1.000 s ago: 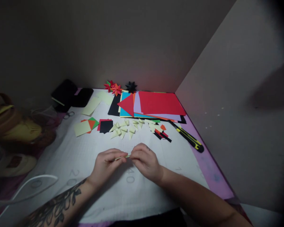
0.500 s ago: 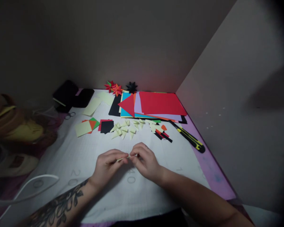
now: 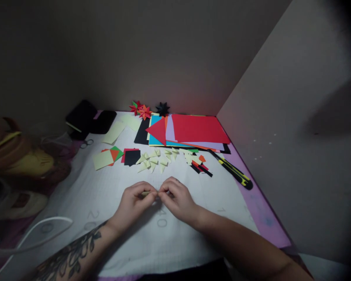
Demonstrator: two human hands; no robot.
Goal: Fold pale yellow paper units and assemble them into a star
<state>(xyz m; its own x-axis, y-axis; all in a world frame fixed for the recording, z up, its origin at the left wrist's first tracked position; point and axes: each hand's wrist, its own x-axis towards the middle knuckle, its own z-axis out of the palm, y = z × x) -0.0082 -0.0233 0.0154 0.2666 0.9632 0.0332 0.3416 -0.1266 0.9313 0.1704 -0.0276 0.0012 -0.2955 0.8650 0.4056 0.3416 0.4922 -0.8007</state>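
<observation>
Between my hands, above the white sheet, is a small piece of pale yellow paper (image 3: 145, 193), mostly hidden by the fingers. My left hand (image 3: 137, 201) pinches it with thumb and forefinger. My right hand (image 3: 177, 199) is closed too, its thumb and fingertips meeting the left ones at the paper's other end. Just beyond the hands lies a group of folded pale yellow paper pieces (image 3: 152, 160) with pointed ends. Left of them are black paper squares (image 3: 132, 157) and a pale yellow square (image 3: 103, 160) over orange and green ones.
A yellow-black utility knife (image 3: 235, 173) lies at the right, near paper scraps (image 3: 201, 166). Coloured sheets, red (image 3: 200, 128) on top, are stacked at the back, behind which stand folded paper stars (image 3: 163, 109). Scissors (image 3: 86, 144) lie at the left. Walls rise behind and right.
My left thumb and fingers have shifted over the paper, so less of it shows. The fingertips of both hands are closer together; things on the table stay put.
</observation>
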